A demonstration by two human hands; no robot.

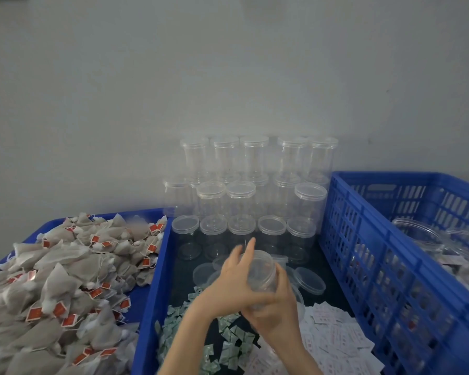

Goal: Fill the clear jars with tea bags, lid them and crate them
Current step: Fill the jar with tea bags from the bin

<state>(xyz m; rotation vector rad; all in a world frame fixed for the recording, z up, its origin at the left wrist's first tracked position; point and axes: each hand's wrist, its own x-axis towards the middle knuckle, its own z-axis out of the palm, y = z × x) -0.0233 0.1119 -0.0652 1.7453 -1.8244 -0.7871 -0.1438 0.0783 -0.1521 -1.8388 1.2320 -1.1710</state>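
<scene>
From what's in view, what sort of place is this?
Likely a small tea-packing workstation: a heap of tea bags in a blue tray, stacked empty clear jars against the wall, and a blue crate beside them.

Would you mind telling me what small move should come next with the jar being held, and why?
Probably carry the clear jar left to the tea bag pile and start filling. Both the left hand and right hand grip it above the middle tray, it looks empty, and loose lids lie beneath, so filling seems to come before lidding.
</scene>
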